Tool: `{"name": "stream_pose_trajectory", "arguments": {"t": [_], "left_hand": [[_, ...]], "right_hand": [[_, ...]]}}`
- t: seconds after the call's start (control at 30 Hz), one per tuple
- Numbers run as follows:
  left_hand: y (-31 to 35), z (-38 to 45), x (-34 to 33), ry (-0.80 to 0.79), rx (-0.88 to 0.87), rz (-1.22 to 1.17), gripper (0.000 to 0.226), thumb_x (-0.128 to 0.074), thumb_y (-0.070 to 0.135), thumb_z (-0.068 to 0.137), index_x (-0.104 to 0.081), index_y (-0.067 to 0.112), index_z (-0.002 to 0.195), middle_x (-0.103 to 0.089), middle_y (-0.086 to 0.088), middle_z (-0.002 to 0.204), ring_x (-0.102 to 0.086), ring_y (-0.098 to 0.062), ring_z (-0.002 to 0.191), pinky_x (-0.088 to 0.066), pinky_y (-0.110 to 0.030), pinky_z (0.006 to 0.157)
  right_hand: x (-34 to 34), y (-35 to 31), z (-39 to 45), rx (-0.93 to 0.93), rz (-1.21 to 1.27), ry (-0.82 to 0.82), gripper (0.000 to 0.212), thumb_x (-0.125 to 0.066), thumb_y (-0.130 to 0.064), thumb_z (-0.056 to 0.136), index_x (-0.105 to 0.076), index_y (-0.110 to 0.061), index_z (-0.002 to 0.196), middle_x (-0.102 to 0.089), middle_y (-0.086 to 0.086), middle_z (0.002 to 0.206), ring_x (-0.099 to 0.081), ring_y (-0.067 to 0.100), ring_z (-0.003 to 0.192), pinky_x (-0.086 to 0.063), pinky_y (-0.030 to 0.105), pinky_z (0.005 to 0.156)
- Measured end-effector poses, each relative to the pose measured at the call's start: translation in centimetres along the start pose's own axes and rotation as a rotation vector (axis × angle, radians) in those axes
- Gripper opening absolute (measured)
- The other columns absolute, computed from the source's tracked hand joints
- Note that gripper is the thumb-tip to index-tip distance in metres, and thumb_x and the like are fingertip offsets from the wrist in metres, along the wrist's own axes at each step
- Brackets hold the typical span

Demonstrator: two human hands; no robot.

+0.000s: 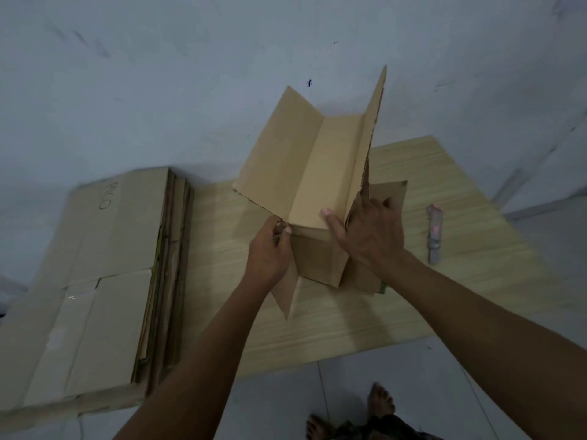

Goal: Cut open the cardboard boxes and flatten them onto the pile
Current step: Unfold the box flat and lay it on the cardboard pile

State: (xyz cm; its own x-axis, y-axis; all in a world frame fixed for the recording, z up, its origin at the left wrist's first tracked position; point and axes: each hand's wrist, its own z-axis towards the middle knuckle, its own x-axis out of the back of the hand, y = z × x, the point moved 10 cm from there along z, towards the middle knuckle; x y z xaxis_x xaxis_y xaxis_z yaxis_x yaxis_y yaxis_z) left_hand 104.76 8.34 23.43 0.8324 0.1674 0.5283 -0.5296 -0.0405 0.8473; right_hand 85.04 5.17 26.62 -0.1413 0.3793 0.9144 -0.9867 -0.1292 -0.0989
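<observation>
Two hands work one opened cardboard box (313, 173) over a pale wooden surface (444, 281). The left hand (270, 252) pinches the box's lower left corner, thumb and fingers closed on the edge where the upright panels meet a folded flap. The right hand (370, 230) lies against the box's right side, thumb spread across the inner panel and the fingers pressed on the outer face, so it grips that wall. Above both hands the box stands tilted, its creased panels fanned open toward the wall; below them its lower flaps splay down onto the surface. Right of the right hand, apart from it, a utility knife (434, 233) lies on the surface. Well to the left, a pile of flattened boxes (104, 281) lies stacked, its top sheet marked with handwriting. Bare feet (381, 398) show on the tiled floor (397, 376) below.
</observation>
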Motion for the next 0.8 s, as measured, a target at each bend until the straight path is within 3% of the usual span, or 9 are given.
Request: {"name": "stream_pose_trajectory", "arguments": {"t": [0.1,0.23,0.27,0.33,0.4,0.43,0.6,0.7,0.8], "left_hand": [[-0.3,0.0,0.5,0.022,0.024,-0.057,0.014,-0.060,0.016,0.100,-0.061,0.017,0.114,-0.067,0.009,0.101,-0.059,0.008,0.088,-0.046,-0.010,0.075],[-0.9,0.1,2.8,0.183,0.072,-0.064,0.005,-0.064,0.015,0.097,-0.062,0.016,0.100,-0.064,0.012,0.087,-0.057,0.007,0.081,-0.040,-0.009,0.064],[-1.1,0.2,3.1,0.194,0.077,-0.055,0.004,-0.065,0.015,0.096,-0.062,0.014,0.099,-0.064,0.011,0.086,-0.058,0.004,0.080,-0.039,-0.008,0.063],[-1.5,0.4,3.3,0.198,0.074,-0.061,0.004,-0.065,0.014,0.096,-0.063,0.014,0.100,-0.065,0.008,0.086,-0.060,-0.006,0.080,-0.041,-0.010,0.064],[-1.7,0.4,3.4,0.219,0.075,-0.069,0.008,-0.065,0.015,0.096,-0.064,0.015,0.104,-0.066,0.007,0.084,-0.062,-0.012,0.079,-0.045,-0.021,0.069],[-1.7,0.5,3.4,0.233,0.080,-0.075,0.012,-0.065,0.015,0.096,-0.064,0.015,0.108,-0.066,0.007,0.082,-0.062,-0.012,0.078,-0.046,-0.026,0.072],[-1.9,0.4,2.8,0.261,0.123,-0.042,0.018,-0.066,0.017,0.096,-0.064,0.014,0.113,-0.062,0.011,0.077,-0.062,-0.019,0.083,-0.046,-0.030,0.076],[-2.2,1.1,2.8,0.197,0.123,0.028,0.014,-0.071,0.022,0.094,-0.067,0.010,0.102,-0.063,0.005,0.080,-0.060,-0.017,0.080,-0.043,-0.026,0.070],[-2.4,2.2,2.6,0.042,0.120,0.152,0.027,-0.073,0.027,0.093,-0.066,0.005,0.078,-0.060,0.000,0.070,-0.053,-0.013,0.066,-0.032,-0.015,0.053]], "right_hand": [[0.1,-1.0,0.4,0.038,-0.049,-0.025,0.071,-0.025,-0.069,0.099,-0.065,-0.010,0.102,-0.072,0.010,0.092,-0.066,0.029,0.082,-0.040,0.043,0.082],[-0.7,-1.9,0.3,0.211,0.063,-0.124,0.079,-0.020,-0.072,0.097,-0.065,-0.016,0.130,-0.065,0.011,0.131,-0.055,0.030,0.124,-0.034,0.046,0.107],[-0.5,-1.9,0.2,0.247,0.092,-0.114,0.076,-0.023,-0.070,0.098,-0.070,-0.016,0.124,-0.068,0.012,0.125,-0.057,0.031,0.121,-0.034,0.047,0.109],[0.4,-2.4,-0.2,0.271,0.112,-0.009,0.061,-0.044,-0.061,0.099,-0.078,-0.012,0.086,-0.074,0.014,0.083,-0.070,0.031,0.086,-0.046,0.047,0.095],[1.7,-2.1,-0.3,0.148,0.199,0.099,0.049,-0.069,-0.054,0.089,-0.071,-0.011,0.066,-0.065,0.013,0.056,-0.065,0.032,0.054,-0.051,0.038,0.063],[1.7,-1.5,-0.3,0.027,0.254,0.076,0.047,-0.071,-0.057,0.086,-0.070,-0.012,0.071,-0.065,0.013,0.058,-0.065,0.033,0.054,-0.045,0.033,0.057],[-2.2,1.4,-2.2,-0.539,0.570,-0.161,0.043,-0.060,-0.057,0.090,-0.060,-0.023,0.117,-0.071,0.007,0.103,-0.064,0.035,0.101,-0.049,0.040,0.083],[-2.9,3.0,-4.1,-0.747,0.737,-0.098,0.029,-0.065,-0.049,0.090,-0.060,-0.025,0.105,-0.069,-0.002,0.096,-0.065,0.029,0.100,-0.050,0.039,0.083],[0.0,2.8,-4.1,-0.635,0.672,0.104,0.031,-0.070,-0.047,0.085,-0.050,-0.025,0.093,-0.057,-0.007,0.089,-0.060,0.024,0.087,-0.042,0.037,0.069]]}}
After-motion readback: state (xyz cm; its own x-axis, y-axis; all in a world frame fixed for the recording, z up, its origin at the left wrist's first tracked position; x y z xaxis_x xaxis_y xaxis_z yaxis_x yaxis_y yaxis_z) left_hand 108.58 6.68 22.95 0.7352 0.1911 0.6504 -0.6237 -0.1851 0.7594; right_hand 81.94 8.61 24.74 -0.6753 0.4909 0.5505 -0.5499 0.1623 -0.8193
